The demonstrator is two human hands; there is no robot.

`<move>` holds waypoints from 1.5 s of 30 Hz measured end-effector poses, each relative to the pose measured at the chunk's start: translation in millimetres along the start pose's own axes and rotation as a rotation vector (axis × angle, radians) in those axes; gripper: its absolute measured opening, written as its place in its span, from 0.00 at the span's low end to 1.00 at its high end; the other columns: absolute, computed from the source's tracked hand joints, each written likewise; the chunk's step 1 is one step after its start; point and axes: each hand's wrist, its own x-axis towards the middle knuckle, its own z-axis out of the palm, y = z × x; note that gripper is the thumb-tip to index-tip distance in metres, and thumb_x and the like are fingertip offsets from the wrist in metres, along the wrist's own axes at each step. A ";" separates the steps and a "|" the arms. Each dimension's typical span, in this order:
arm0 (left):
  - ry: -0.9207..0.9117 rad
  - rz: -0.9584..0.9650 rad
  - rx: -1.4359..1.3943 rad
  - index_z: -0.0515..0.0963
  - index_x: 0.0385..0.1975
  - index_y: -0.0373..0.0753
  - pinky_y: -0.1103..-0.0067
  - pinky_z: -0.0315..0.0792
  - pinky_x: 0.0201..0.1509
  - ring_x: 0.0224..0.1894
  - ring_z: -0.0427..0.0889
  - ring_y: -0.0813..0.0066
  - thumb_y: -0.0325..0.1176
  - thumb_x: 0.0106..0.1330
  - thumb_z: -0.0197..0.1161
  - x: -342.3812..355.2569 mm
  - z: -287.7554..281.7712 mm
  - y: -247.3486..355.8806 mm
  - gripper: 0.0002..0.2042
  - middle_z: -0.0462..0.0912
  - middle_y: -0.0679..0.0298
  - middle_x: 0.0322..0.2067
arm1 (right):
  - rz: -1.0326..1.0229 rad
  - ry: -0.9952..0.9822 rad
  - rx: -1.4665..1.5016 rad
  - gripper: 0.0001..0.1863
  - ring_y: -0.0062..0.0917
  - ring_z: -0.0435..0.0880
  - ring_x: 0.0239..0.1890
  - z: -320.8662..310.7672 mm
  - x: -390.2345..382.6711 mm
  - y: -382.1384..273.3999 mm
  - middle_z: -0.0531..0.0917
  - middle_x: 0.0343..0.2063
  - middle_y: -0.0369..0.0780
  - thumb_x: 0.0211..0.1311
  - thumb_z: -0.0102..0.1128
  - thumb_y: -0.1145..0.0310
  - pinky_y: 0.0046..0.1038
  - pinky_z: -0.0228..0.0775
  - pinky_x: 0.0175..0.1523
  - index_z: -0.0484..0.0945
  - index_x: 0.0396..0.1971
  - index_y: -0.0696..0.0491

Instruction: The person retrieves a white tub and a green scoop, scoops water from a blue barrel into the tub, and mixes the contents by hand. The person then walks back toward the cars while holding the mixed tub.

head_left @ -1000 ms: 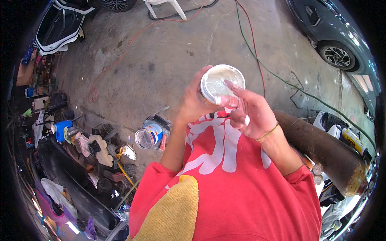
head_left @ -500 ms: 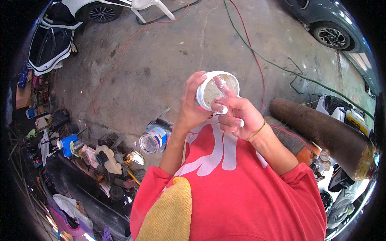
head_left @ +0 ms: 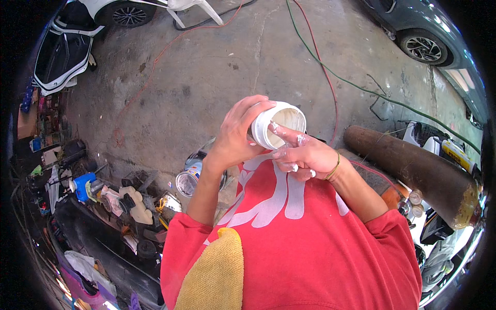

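My left hand (head_left: 235,134) is wrapped round a white plastic jar (head_left: 263,126), held in front of my chest. The jar is tilted, so its wide mouth and pale inner wall show. At the mouth, my right hand (head_left: 320,156) has its index finger stretched in over the rim. White paste coats that finger and the tips of the other, partly curled fingers. The right hand grips nothing that I can see. How much paste lies in the jar is hidden. A yellow cloth (head_left: 212,274) hangs over the front of my red shirt.
On the floor beside my left forearm stands a blue-labelled can (head_left: 189,178). Mixed car parts and clutter (head_left: 137,206) fill the left. A rusty gas cylinder (head_left: 408,168) lies at right. Green (head_left: 361,85) and red hoses (head_left: 330,82) cross the concrete; cars stand at the far corners.
The jar has tipped further to the right and moved slightly down. My right index finger has drawn back from deep inside toward the rim. My left elbow has swung outward a little.
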 end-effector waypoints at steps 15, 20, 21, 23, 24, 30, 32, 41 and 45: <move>-0.774 -0.365 -0.831 0.60 0.67 0.34 0.73 0.62 0.67 0.61 0.71 0.72 0.32 0.30 0.82 9.5 -10.5 -49.5 0.55 0.73 0.59 0.60 | -0.174 0.203 -1.322 0.30 0.33 0.81 0.24 -32.2 -41.8 -19.2 0.83 0.24 0.42 0.60 0.55 0.73 0.34 0.72 0.32 0.65 0.64 0.45; -0.818 -0.317 -0.794 0.60 0.67 0.34 0.73 0.63 0.67 0.61 0.71 0.71 0.32 0.31 0.82 15.4 -3.2 -46.2 0.55 0.73 0.59 0.59 | -0.183 0.238 -1.831 0.31 0.46 0.82 0.31 -31.8 -30.2 -16.4 0.83 0.27 0.47 0.57 0.59 0.68 0.44 0.73 0.38 0.68 0.63 0.39; -0.826 -0.318 -0.803 0.60 0.67 0.34 0.73 0.63 0.66 0.61 0.71 0.71 0.32 0.31 0.82 16.5 -2.3 -44.0 0.55 0.73 0.59 0.59 | -0.207 0.217 -1.850 0.31 0.46 0.82 0.31 -34.4 -30.6 -18.3 0.83 0.27 0.47 0.57 0.58 0.68 0.44 0.73 0.38 0.68 0.63 0.38; -0.827 -0.328 -0.821 0.61 0.67 0.34 0.73 0.64 0.66 0.61 0.71 0.71 0.32 0.31 0.82 16.1 -3.2 -40.6 0.55 0.74 0.59 0.59 | -0.180 0.164 -1.854 0.31 0.45 0.83 0.31 -32.3 -31.1 -24.6 0.83 0.27 0.47 0.57 0.58 0.68 0.43 0.73 0.38 0.68 0.63 0.38; -0.818 -0.336 -0.826 0.61 0.67 0.34 0.73 0.64 0.66 0.61 0.71 0.71 0.32 0.31 0.82 12.3 -3.0 -41.9 0.55 0.73 0.59 0.59 | -0.128 0.139 -1.837 0.31 0.45 0.83 0.31 -26.0 -34.9 -32.6 0.83 0.27 0.47 0.57 0.58 0.68 0.43 0.73 0.38 0.68 0.63 0.38; -0.816 -0.329 -0.780 0.61 0.67 0.34 0.74 0.65 0.65 0.59 0.73 0.71 0.34 0.32 0.81 7.1 3.8 -41.7 0.54 0.75 0.59 0.58 | 0.051 0.174 -2.080 0.31 0.41 0.85 0.30 -19.1 -19.2 -18.6 0.84 0.24 0.44 0.56 0.60 0.67 0.40 0.75 0.36 0.69 0.63 0.37; -0.847 -0.307 -0.681 0.61 0.67 0.35 0.75 0.66 0.64 0.58 0.74 0.72 0.35 0.33 0.80 13.0 3.8 -35.9 0.53 0.76 0.58 0.57 | 0.051 0.239 -2.171 0.31 0.40 0.85 0.29 -19.6 -13.7 -14.3 0.84 0.24 0.43 0.56 0.61 0.67 0.38 0.76 0.34 0.70 0.62 0.37; -0.807 -0.347 -0.649 0.64 0.66 0.42 0.75 0.67 0.62 0.57 0.77 0.69 0.35 0.33 0.79 11.1 3.4 -20.2 0.50 0.79 0.60 0.55 | 0.100 0.230 -2.144 0.27 0.38 0.86 0.28 -34.7 -14.5 -9.8 0.84 0.23 0.41 0.56 0.61 0.67 0.37 0.77 0.33 0.73 0.58 0.34; -0.814 -0.310 -0.602 0.65 0.65 0.42 0.75 0.68 0.62 0.56 0.77 0.69 0.36 0.34 0.79 16.5 1.3 -18.2 0.49 0.79 0.61 0.54 | 0.123 0.203 -2.056 0.26 0.39 0.86 0.31 -42.4 -16.7 -5.3 0.85 0.26 0.43 0.56 0.59 0.68 0.39 0.77 0.36 0.74 0.57 0.34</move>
